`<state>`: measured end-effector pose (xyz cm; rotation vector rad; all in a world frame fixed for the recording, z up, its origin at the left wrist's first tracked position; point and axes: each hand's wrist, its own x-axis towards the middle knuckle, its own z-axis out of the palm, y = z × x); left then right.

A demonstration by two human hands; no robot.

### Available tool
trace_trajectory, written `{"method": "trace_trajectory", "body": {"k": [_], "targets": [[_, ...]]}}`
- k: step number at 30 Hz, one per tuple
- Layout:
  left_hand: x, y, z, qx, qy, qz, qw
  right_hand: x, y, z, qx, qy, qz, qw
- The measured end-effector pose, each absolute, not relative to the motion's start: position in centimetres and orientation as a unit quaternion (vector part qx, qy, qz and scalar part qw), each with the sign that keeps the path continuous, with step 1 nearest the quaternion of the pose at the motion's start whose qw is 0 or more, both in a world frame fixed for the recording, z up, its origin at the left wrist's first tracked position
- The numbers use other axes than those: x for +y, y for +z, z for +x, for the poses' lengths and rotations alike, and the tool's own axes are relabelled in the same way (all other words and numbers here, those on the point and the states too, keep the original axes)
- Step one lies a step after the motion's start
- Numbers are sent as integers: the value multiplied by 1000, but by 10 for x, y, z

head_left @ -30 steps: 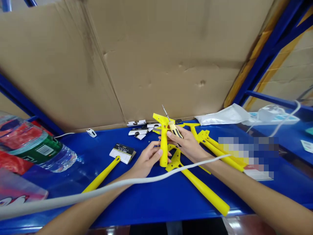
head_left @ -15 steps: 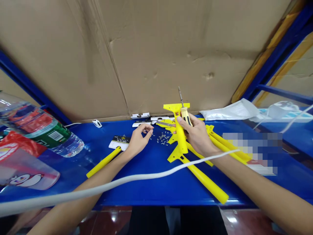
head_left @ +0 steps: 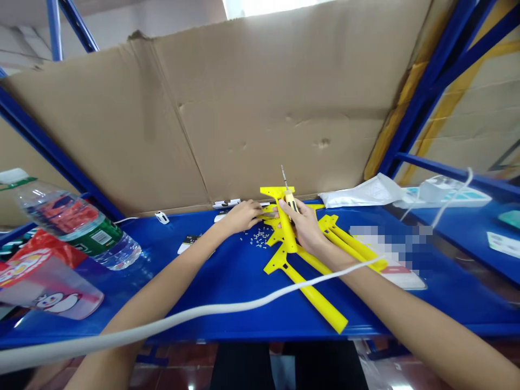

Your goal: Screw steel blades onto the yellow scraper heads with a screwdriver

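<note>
My right hand [head_left: 305,225] is closed round a yellow T-shaped scraper handle [head_left: 287,230] and a screwdriver [head_left: 291,201] with a pale grip, its shaft pointing up. My left hand [head_left: 240,218] reaches to the back of the table, fingers curled together at a greyish flat strip [head_left: 268,215] among yellow parts; what its fingertips grip, if anything, is hidden. Small loose screws and nuts [head_left: 260,236] lie scattered just in front of it. More yellow scraper handles [head_left: 320,306] lie under and beside my right hand.
A water bottle [head_left: 93,233] and a plastic cup [head_left: 69,292] stand at the left of the blue table [head_left: 227,292]. A white cable [head_left: 239,307] crosses in front of my arms. Cardboard [head_left: 252,108] walls off the back. A white pouch [head_left: 361,192] lies at the back right.
My left hand has moved right and farther back, to the yellow parts. The right hand still holds the scraper handle and screwdriver. The view has tilted up and shifted to the right.
</note>
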<state>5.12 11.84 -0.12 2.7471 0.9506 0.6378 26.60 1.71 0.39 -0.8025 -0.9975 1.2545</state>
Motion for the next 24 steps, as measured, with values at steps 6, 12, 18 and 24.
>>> {"method": "trace_trajectory", "body": {"k": [6,12,18,24], "targets": [[110,0,47,360,289,878,129,12,5,263,-444,570,-321,612],[92,8,31,417,448,749,256,5,10,260,-444,590,-311,599],[65,3,6,397,512,624,438,-5,15,257,-480,624,-324,524],[45,16,-12,315,570,535,539,-23,25,251,-532,669,-336,395]]}}
